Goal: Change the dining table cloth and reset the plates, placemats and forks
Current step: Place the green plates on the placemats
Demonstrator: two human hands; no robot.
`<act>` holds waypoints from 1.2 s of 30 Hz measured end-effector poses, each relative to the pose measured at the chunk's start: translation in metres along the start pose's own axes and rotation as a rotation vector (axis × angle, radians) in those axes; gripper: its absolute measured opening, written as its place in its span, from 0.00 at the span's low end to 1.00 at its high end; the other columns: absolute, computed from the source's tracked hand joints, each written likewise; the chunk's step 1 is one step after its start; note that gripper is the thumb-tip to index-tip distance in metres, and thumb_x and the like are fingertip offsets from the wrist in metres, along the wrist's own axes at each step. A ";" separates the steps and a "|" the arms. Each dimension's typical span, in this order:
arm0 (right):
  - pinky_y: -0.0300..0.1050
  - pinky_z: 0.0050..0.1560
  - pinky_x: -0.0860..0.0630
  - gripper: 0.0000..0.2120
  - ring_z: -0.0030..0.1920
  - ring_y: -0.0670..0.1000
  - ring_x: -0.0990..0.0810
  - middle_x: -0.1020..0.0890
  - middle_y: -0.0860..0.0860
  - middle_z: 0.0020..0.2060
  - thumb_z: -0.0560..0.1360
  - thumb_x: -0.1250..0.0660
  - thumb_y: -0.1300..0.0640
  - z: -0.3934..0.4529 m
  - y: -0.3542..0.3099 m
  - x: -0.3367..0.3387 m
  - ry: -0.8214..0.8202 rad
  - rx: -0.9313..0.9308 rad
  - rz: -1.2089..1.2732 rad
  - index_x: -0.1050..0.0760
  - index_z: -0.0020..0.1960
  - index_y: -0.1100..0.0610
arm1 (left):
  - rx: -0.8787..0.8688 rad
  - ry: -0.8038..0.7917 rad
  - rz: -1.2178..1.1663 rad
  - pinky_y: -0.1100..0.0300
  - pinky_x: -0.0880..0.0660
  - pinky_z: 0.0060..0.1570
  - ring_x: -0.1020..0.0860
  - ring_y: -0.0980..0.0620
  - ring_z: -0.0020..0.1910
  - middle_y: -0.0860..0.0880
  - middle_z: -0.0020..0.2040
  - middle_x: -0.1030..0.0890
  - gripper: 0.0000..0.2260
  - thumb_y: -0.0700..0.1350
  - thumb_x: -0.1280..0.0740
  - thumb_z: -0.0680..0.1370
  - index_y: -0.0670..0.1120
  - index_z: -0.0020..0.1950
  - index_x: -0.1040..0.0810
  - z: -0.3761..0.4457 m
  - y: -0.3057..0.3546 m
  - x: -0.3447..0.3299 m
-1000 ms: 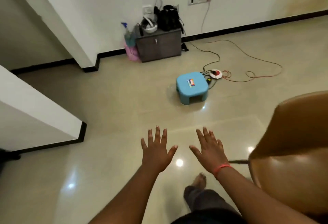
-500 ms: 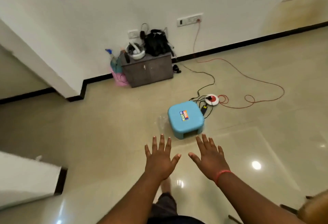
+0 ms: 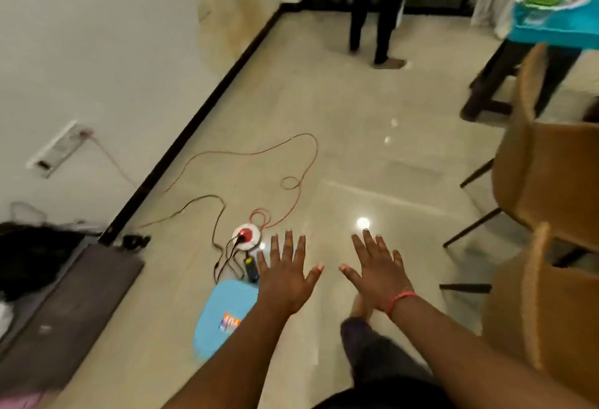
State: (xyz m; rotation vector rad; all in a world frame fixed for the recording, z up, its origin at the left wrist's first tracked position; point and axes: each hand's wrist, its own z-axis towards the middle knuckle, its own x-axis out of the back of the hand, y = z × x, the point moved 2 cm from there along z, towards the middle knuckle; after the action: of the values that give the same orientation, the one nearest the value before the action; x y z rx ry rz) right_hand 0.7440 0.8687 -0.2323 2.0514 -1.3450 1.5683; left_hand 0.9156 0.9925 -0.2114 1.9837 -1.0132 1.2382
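Table cloth (image 3: 551, 27) lies far beyond 2 empty, spread hands: left (image 3: 285, 274), right (image 3: 377, 274).

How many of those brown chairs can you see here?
2, both at the right edge: one brown chair farther off near the table, the other chair nearer, beside the right hand. Others may be outside view.

Glossy floor (image 3: 372, 136), plastic stool (image 3: 223, 311)

My left forearm covers part of the blue stool (image 3: 223, 314); its sticker's too blurred to read. Table (image 3: 551, 31) is cut off top right, so can't tell what's on it. Standing person (image 3: 376, 10) shows legs only.
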 end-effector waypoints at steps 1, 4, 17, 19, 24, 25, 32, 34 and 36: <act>0.63 0.77 0.55 0.44 0.80 0.54 0.61 0.62 0.47 0.80 0.68 0.68 0.25 0.016 0.009 0.006 0.010 -0.043 0.014 0.63 0.80 0.45 | -0.050 -0.006 0.007 0.36 0.64 0.74 0.68 0.44 0.78 0.49 0.81 0.64 0.35 0.71 0.60 0.78 0.56 0.80 0.63 0.025 0.009 0.006; 0.64 0.77 0.56 0.46 0.80 0.55 0.62 0.62 0.48 0.80 0.66 0.71 0.25 0.079 0.050 0.034 0.034 -0.130 0.037 0.64 0.80 0.45 | -0.126 -0.044 0.033 0.35 0.61 0.75 0.69 0.44 0.78 0.50 0.80 0.67 0.35 0.71 0.63 0.77 0.58 0.79 0.66 0.106 0.044 0.026; 0.62 0.77 0.59 0.44 0.79 0.53 0.64 0.63 0.46 0.80 0.69 0.67 0.24 0.293 0.202 0.234 0.147 -0.360 0.185 0.64 0.80 0.43 | -0.350 -0.053 0.143 0.36 0.63 0.74 0.69 0.44 0.78 0.50 0.79 0.69 0.40 0.72 0.72 0.71 0.57 0.79 0.66 0.405 0.205 0.168; 0.62 0.77 0.59 0.45 0.79 0.53 0.64 0.63 0.46 0.80 0.67 0.69 0.23 0.332 0.232 0.262 0.185 -0.409 0.192 0.64 0.80 0.43 | -0.418 -0.027 0.151 0.36 0.63 0.74 0.69 0.44 0.78 0.50 0.79 0.68 0.40 0.72 0.71 0.71 0.56 0.80 0.66 0.465 0.240 0.188; 0.61 0.77 0.59 0.44 0.80 0.54 0.63 0.62 0.47 0.80 0.69 0.67 0.24 0.410 0.305 0.317 0.222 -0.574 0.198 0.63 0.80 0.44 | -0.562 -0.057 0.166 0.36 0.63 0.75 0.70 0.44 0.78 0.51 0.79 0.69 0.36 0.71 0.66 0.75 0.56 0.80 0.66 0.596 0.321 0.230; 0.61 0.77 0.58 0.44 0.80 0.54 0.62 0.62 0.47 0.80 0.70 0.66 0.24 0.426 0.319 0.330 0.234 -0.619 0.217 0.63 0.80 0.44 | -0.590 -0.073 0.155 0.37 0.63 0.75 0.70 0.45 0.77 0.52 0.79 0.70 0.35 0.71 0.64 0.76 0.57 0.79 0.66 0.622 0.339 0.243; 0.60 0.76 0.58 0.42 0.80 0.54 0.62 0.62 0.47 0.80 0.71 0.65 0.24 0.531 0.391 0.416 0.315 -0.779 0.361 0.64 0.80 0.43 | -0.716 -0.077 0.214 0.37 0.62 0.76 0.67 0.44 0.79 0.51 0.80 0.67 0.37 0.71 0.64 0.75 0.56 0.80 0.64 0.775 0.458 0.323; 0.60 0.77 0.57 0.46 0.80 0.54 0.62 0.62 0.47 0.80 0.66 0.70 0.23 0.559 0.431 0.433 0.331 -0.822 0.392 0.64 0.80 0.43 | -0.753 -0.082 0.243 0.37 0.61 0.76 0.67 0.44 0.79 0.51 0.80 0.67 0.39 0.72 0.68 0.72 0.56 0.80 0.64 0.815 0.497 0.328; 0.60 0.77 0.57 0.49 0.80 0.55 0.61 0.62 0.48 0.80 0.63 0.72 0.23 0.581 0.470 0.453 0.332 -0.850 0.402 0.63 0.80 0.43 | -0.772 -0.086 0.253 0.37 0.61 0.76 0.67 0.45 0.79 0.51 0.80 0.67 0.41 0.73 0.70 0.69 0.57 0.80 0.64 0.849 0.532 0.333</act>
State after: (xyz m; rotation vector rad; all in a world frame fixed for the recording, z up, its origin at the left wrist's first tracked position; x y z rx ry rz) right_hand 0.7614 -0.0052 -0.2339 1.0181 -1.9051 1.0762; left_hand 0.9611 -0.0620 -0.2012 1.3356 -1.5339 0.7051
